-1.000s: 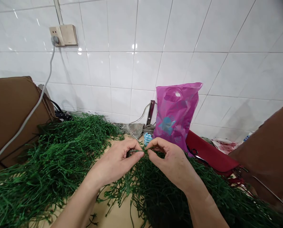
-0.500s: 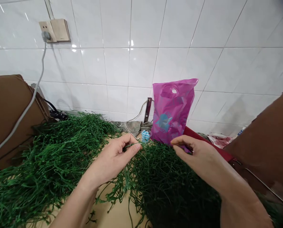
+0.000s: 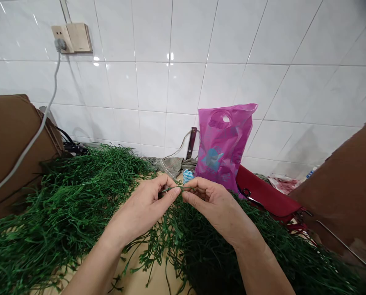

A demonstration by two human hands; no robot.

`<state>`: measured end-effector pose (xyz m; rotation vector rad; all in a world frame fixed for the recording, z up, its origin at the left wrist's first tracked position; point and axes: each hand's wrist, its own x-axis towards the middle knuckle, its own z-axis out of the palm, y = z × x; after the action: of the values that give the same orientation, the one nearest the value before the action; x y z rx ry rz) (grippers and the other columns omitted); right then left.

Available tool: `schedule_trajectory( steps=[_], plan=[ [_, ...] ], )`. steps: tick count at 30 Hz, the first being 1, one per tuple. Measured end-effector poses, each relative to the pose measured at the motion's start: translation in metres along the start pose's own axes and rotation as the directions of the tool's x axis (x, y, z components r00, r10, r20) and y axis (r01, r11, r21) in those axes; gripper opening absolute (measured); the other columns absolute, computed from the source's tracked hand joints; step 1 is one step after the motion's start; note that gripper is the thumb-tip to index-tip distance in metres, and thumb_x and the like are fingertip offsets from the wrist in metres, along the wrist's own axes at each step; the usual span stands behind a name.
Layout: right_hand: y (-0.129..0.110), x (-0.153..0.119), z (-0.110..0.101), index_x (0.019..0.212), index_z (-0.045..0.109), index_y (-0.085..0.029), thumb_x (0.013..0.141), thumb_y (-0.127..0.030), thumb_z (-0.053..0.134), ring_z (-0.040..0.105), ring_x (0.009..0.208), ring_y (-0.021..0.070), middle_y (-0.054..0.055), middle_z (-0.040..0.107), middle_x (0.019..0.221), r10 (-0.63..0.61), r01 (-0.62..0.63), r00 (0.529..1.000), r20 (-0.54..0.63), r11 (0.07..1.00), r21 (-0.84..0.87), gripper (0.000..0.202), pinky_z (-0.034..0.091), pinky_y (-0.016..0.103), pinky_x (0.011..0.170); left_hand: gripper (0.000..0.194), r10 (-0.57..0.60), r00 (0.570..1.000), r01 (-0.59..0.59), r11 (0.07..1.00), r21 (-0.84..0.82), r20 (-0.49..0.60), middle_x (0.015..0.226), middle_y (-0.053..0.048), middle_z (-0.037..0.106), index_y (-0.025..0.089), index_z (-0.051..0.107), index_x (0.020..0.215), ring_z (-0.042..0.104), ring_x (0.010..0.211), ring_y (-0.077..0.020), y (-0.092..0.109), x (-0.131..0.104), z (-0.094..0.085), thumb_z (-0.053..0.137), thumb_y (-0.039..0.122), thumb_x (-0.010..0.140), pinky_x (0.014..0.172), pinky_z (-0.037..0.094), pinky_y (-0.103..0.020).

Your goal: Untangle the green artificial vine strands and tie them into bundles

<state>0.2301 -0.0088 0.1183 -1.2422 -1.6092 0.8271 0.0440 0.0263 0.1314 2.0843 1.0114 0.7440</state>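
Near the middle, my left hand (image 3: 147, 205) pinches a thin green stem between thumb and forefinger. Its fingertips almost meet those of my right hand (image 3: 212, 203), which is closed on the stem's other side. Beneath and between both hands lie loose green stems (image 3: 161, 246). One large pile of green stems (image 3: 78, 200) spreads to the left, and a darker pile (image 3: 213, 250) lies under my right hand. A small clear cup with blue and white pieces (image 3: 188, 175) stands just beyond the fingertips.
A pink plastic bag (image 3: 222, 147) stands against the tiled wall (image 3: 152, 82). Right of it lie a red case (image 3: 269, 194) and black-handled scissors (image 3: 250, 196). Cardboard boxes flank both sides, at left (image 3: 17, 143) and right (image 3: 345, 184). A grey cable (image 3: 32, 141) hangs at left.
My right hand has moved left from beside the pink bag to my left hand's fingertips, closing on the stem. The red case and scissors now show more. My left hand has hardly moved.
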Motion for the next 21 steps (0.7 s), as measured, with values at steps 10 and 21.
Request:
schedule_trajectory(
  steps=[10, 21],
  plan=[
    [0.000, 0.001, 0.011, 0.075, 0.054, -0.021, 0.072, -0.027, 0.070, 0.054, 0.066, 0.0111, -0.005, 0.060, 0.068, 0.098, -0.043, 0.988, -0.122, 0.920, 0.390, 0.017, 0.041, 0.023, 0.063, 0.029, 0.030, 0.999, -0.026, 0.987, -0.158, 0.019, 0.071, 0.004, 0.047, 0.020, 0.055, 0.078, 0.040, 0.066, -0.0122, 0.002, 0.001, 0.000, 0.052, 0.042, 0.095, 0.060, 0.031, -0.026],
    [0.002, -0.021, -0.046, 0.076, 0.066, -0.023, 0.088, -0.030, 0.068, 0.062, 0.073, 0.0132, -0.001, 0.066, 0.075, -0.120, 0.115, 0.954, 0.274, 0.993, 0.033, 0.013, 0.049, 0.027, 0.071, 0.026, 0.088, 0.951, 0.057, 0.893, -0.447, 0.298, 0.067, 0.005, 0.051, 0.018, 0.056, 0.078, 0.041, 0.059, -0.0098, -0.004, 0.009, 0.010, 0.063, 0.040, 0.089, 0.057, 0.034, -0.023]
  ],
)
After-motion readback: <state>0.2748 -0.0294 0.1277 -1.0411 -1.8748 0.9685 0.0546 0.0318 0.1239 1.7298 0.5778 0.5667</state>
